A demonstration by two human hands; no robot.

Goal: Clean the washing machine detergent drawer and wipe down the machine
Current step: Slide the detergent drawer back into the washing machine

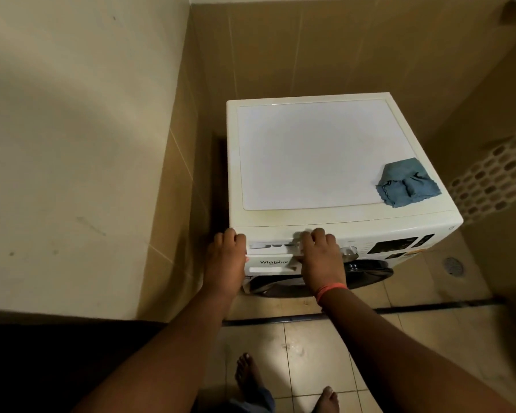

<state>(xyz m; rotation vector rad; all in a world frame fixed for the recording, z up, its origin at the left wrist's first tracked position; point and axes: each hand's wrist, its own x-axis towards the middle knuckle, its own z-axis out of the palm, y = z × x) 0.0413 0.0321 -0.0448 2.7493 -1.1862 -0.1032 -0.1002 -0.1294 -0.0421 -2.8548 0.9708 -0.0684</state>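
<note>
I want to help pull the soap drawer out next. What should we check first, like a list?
1. Both hands on the drawer: ok, left hand at its left end, right hand at its right.
2. Firm grip: cannot tell.
3. Drawer partly out: ok, compartments show.
4. Blue cloth ready on the washing machine: ok.
5. Drawer clean inside: cannot tell.

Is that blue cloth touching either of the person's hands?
Apart. The head view shows the blue cloth lying on the washing machine's top near its right edge, with bare white surface between it and both the right hand and left hand.
</note>
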